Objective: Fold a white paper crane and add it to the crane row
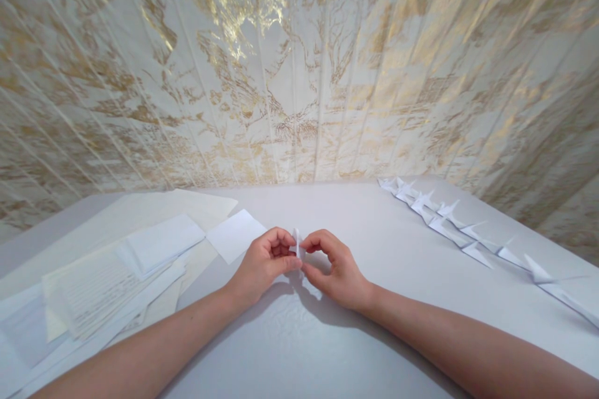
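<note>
Well in from the far edge of the white table (327,206), the left hand (266,260) and right hand (336,267) pinch what seems a folded paper crane (297,242). Uneven pulling could tear its creases.

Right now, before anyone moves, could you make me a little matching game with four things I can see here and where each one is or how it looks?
Things:
1. Wall
2. Cranes
3. Square sheet
4. Small folded paper

Places and looks:
A. Between the left hand and the right hand
B. Flat, beside the pile
C. White with gold patterns
D. Lined up on the table's right side

Pairs: 1-C; 2-D; 3-B; 4-A
</note>
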Motion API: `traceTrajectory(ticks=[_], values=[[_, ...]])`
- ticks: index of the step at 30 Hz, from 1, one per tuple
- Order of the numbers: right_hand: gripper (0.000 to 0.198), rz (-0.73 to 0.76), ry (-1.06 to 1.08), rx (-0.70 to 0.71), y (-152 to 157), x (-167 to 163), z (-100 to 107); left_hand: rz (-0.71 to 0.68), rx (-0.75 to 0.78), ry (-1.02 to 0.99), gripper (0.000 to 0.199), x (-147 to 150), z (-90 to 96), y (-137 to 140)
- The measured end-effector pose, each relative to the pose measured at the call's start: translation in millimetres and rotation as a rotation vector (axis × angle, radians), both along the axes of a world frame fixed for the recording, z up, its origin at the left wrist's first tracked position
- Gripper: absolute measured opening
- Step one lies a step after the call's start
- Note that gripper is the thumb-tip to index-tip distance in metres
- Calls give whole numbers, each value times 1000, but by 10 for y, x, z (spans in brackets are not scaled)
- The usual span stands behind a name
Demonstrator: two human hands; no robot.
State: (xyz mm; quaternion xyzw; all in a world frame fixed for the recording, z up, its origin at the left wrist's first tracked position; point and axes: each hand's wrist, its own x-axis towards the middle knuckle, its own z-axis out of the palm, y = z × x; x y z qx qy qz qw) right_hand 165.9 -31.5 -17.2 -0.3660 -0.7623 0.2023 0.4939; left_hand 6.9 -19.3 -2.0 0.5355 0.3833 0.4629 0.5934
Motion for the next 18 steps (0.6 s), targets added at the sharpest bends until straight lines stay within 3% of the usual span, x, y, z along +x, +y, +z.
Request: traceTrajectory(ticks=[13, 18], values=[[16, 38, 19, 11, 6, 21, -13, 1, -1, 5, 18, -23, -18, 4], [14, 62, 43, 12, 20, 35, -17, -41, 1, -15, 29, -27, -28, -5]])
